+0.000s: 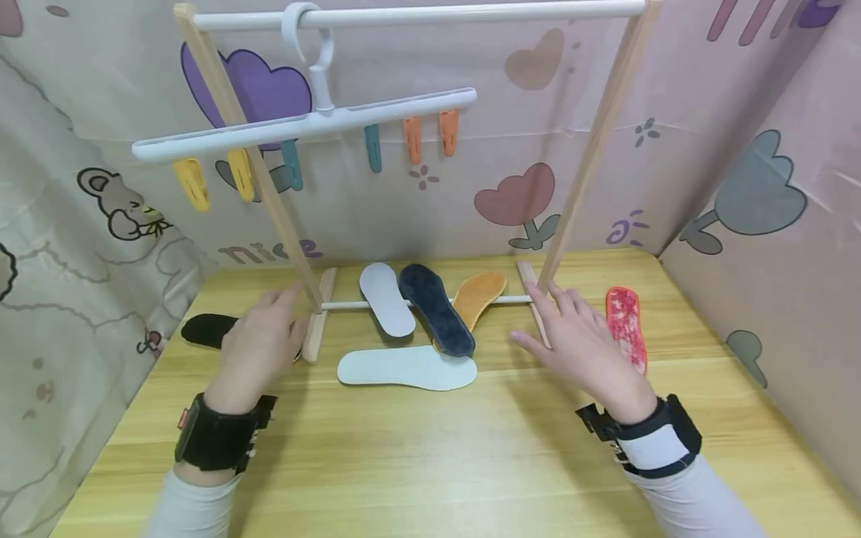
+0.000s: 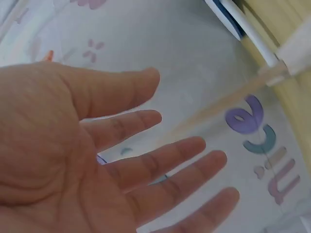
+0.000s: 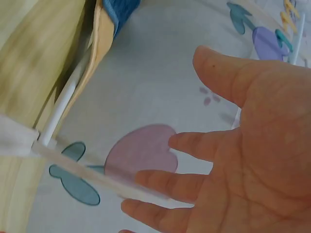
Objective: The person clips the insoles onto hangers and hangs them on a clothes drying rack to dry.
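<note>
A white hanger (image 1: 306, 123) with yellow, teal and orange clips hangs from the top bar; a white insole (image 1: 406, 368) lies flat on the wooden table (image 1: 430, 448), touching the tip of a dark blue insole (image 1: 436, 308); another white insole (image 1: 386, 298) and an orange insole (image 1: 479, 296) flank the blue one; a red patterned insole (image 1: 625, 325) lies well to the right; a black insole (image 1: 208, 329) lies at the left; cartoon-printed sheets (image 1: 760, 202) wall the table.

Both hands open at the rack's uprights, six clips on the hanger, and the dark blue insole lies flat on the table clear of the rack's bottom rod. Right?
Not quite. The dark blue insole is not clear of the bottom rod: the head view shows it lying across that rod. The rest holds: left hand and right hand are open by the uprights, and six clips hang from the hanger.
</note>
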`<control>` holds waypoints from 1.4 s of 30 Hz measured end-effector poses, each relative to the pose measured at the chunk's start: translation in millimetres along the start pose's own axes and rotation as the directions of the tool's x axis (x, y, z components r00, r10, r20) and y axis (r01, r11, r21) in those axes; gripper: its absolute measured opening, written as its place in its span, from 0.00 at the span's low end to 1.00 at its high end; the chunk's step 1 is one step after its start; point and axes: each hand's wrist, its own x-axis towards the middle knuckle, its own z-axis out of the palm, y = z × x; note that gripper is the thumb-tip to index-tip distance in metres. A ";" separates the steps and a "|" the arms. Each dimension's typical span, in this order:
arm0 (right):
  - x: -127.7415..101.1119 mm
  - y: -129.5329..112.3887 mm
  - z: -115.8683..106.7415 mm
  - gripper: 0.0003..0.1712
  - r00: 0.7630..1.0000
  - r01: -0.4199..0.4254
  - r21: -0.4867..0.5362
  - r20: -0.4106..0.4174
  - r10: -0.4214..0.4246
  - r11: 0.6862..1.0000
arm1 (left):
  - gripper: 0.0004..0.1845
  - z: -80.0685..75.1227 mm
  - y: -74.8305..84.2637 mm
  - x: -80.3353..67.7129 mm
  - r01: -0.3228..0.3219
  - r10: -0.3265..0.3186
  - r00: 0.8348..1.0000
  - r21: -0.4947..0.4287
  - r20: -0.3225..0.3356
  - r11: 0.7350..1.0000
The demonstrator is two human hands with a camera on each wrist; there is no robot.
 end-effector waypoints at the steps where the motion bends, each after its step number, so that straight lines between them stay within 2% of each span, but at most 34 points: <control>1: 0.1 -2.5 1.5 0.49 1.000 0.017 -0.006 -0.008 -0.017 1.000 | 0.29 -1.1 -3.8 0.0 0.014 -0.014 1.000 0.003 0.004 1.000; 5: 1.9 -14.8 8.2 0.43 0.996 0.082 -0.031 -0.030 -0.083 0.996 | 0.27 -4.3 -21.0 3.3 0.022 -0.022 1.000 0.017 0.006 1.000; 10: 6.5 -34.6 19.8 0.35 0.984 0.168 -0.022 -0.056 -0.169 0.985 | 0.23 -4.8 -44.2 11.3 -0.011 0.011 1.000 0.049 -0.010 0.999; 14: 11.5 -53.2 31.0 0.28 0.963 0.267 0.051 -0.057 -0.265 0.962 | 0.20 -2.3 -63.8 20.1 -0.035 0.034 0.999 0.062 0.017 0.997; 20: 17.5 -87.4 47.9 0.16 0.922 0.384 0.095 0.008 -0.386 0.919 | 0.15 3.1 -93.9 29.9 -0.069 0.067 0.995 0.032 0.069 0.997; 25: 22.6 -117.8 61.1 0.16 0.885 0.454 0.126 0.051 -0.463 0.882 | 0.14 6.7 -109.6 36.7 -0.116 0.112 0.991 0.052 0.079 0.992; 28: 26.3 -136.4 69.7 0.16 0.862 0.484 0.147 0.090 -0.499 0.863 | 0.13 9.0 -117.7 39.2 -0.101 0.094 0.991 0.078 0.095 0.992; 30: 29.1 -147.9 75.2 0.22 0.850 0.498 0.147 0.112 -0.515 0.854 | 0.13 9.3 -122.0 40.8 -0.087 0.077 0.990 0.086 0.114 0.992; 35: 35.3 -175.6 88.4 0.33 0.846 0.484 0.136 0.178 -0.502 0.864 | 0.13 11.9 -131.5 45.7 -0.097 0.079 0.985 0.112 0.156 0.989; 42: 44.4 -214.5 108.6 0.29 0.837 0.491 0.103 0.221 -0.501 0.865 | 0.11 18.0 -145.8 52.0 -0.109 0.087 0.981 0.117 0.175 0.987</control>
